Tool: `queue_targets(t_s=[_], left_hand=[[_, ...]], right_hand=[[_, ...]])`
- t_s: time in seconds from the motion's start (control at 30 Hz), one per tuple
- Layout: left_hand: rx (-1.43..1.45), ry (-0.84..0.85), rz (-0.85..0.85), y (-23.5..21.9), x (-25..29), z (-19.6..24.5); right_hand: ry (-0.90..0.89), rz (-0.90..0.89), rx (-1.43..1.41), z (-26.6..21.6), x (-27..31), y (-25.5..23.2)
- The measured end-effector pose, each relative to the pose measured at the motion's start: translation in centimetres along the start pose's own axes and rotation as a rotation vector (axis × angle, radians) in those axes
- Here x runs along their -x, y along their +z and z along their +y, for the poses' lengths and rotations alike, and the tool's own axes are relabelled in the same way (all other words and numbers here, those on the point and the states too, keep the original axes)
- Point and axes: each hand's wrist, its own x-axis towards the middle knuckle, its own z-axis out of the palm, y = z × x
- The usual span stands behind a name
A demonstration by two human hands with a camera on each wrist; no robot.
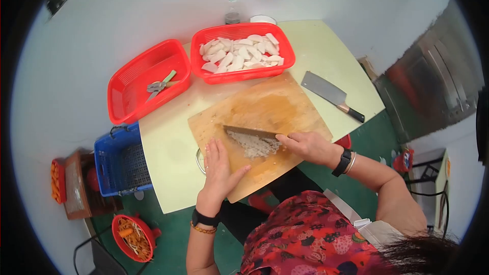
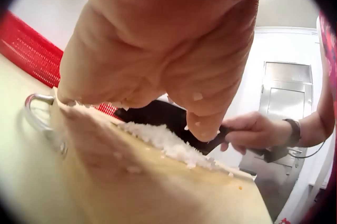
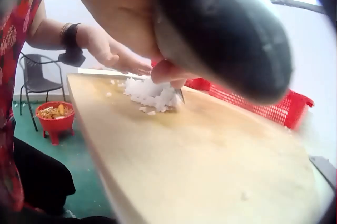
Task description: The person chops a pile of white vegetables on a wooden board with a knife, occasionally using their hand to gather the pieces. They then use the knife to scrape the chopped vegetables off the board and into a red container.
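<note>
My right hand [image 1: 305,146] grips the handle of a cleaver [image 1: 252,132]. Its blade stands on edge across the wooden cutting board [image 1: 265,103], behind a heap of finely chopped white vegetable [image 1: 256,145]. In the right wrist view the dark handle end [image 3: 226,34] fills the upper part, and the white heap [image 3: 150,95] lies beyond the fingers. My left hand [image 1: 218,169] lies with straight fingers at the board's left side, thumb pointing toward the heap. White crumbs cling to the skin of the left hand [image 2: 158,50] in the left wrist view.
A second cleaver [image 1: 326,89] lies on the table right of the board. Behind stands a red basket [image 1: 244,76] of white slices; left of it, another red basket [image 1: 127,86] holds tools. A blue crate [image 1: 109,168] and a red bucket [image 1: 148,234] of peelings stand on the floor.
</note>
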Motion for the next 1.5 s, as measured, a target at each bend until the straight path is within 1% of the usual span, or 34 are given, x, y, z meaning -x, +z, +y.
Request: queue_targets(t_s=[0.07,0.1,0.2,0.27,0.3,0.33,0.4,0.47,0.5,0.53,0.6,0.67,0.7,0.8,0.93,0.97,1.0,1.07,1.2,1.3,1.33,1.37,1.47,1.5], left_hand=[[-0.023,-0.047,0.000,0.3,-1.2,0.0],[-0.030,-0.058,0.012,0.6,-1.7,-0.2],[-0.047,-0.079,0.031,1.7,-2.6,-0.5],[-0.048,-0.076,0.024,1.5,-2.5,0.2],[-0.054,-0.052,0.005,1.2,-2.3,0.2],[-0.061,-0.019,-0.018,0.9,-2.2,0.3],[-0.112,0.035,-0.080,0.0,-2.1,0.2],[-0.204,0.069,-0.176,-0.4,-1.5,0.2],[-0.242,0.065,-0.170,-0.5,-1.2,0.4],[-0.277,0.063,-0.170,-0.8,-1.1,0.7],[-0.325,0.072,-0.156,-0.7,-1.0,0.9],[-0.355,0.077,-0.118,-0.4,-1.6,0.7],[-0.365,0.069,-0.089,-0.2,-1.9,0.7],[-0.316,0.069,-0.042,0.7,-3.4,0.5],[-0.300,0.166,0.005,1.2,-4.8,0.0],[-0.286,0.187,0.016,1.3,-5.1,0.2],[-0.272,0.208,0.025,1.3,-5.4,0.4],[-0.234,0.196,0.062,2.1,-5.8,-0.2],[-0.110,0.169,0.103,3.0,-6.1,-0.5],[0.036,0.229,0.169,3.5,-6.5,-0.1],[0.039,0.242,0.185,3.7,-6.9,-0.1],[0.043,0.256,0.200,3.8,-7.2,0.0],[0.103,0.302,0.209,4.2,-7.1,0.0],[0.130,0.322,0.211,4.1,-7.2,0.0]], right_hand=[[0.124,0.103,-0.145,-1.2,0.9,0.0],[0.208,0.266,-0.285,-1.2,1.7,1.0],[1.000,0.402,-0.823,-4.7,4.1,1.8],[1.104,0.643,-1.134,-6.7,5.7,2.9],[1.146,0.728,-1.193,-7.6,6.6,4.1],[1.157,0.731,-1.251,-8.5,7.0,4.2],[1.251,0.771,-1.320,-10.4,7.0,5.2],[1.244,0.821,-1.310,-12.0,6.6,6.9],[1.232,0.841,-1.317,-12.6,6.4,7.8],[1.248,0.832,-1.310,-13.6,5.6,7.0],[1.294,0.853,-1.294,-15.0,5.2,7.7],[1.315,0.889,-1.266,-16.2,5.1,8.1],[1.350,0.875,-1.262,-16.7,5.1,8.1],[1.414,0.930,-1.292,-17.5,4.4,8.7],[1.437,0.907,-1.354,-17.9,1.7,8.9],[1.475,0.885,-1.326,-18.2,0.8,9.1],[1.462,0.907,-1.326,-18.3,-0.3,9.0],[1.499,0.847,-1.269,-18.3,-1.7,8.9],[1.460,0.809,-1.277,-18.4,-3.3,8.5],[1.451,0.797,-1.216,-18.6,-4.1,8.9],[1.446,0.801,-1.191,-18.7,-4.3,9.4],[1.349,0.802,-1.029,-18.7,-4.1,11.1],[1.374,0.649,-1.139,-18.6,-5.6,6.4],[1.351,0.676,-1.108,-18.7,-5.9,6.9]])
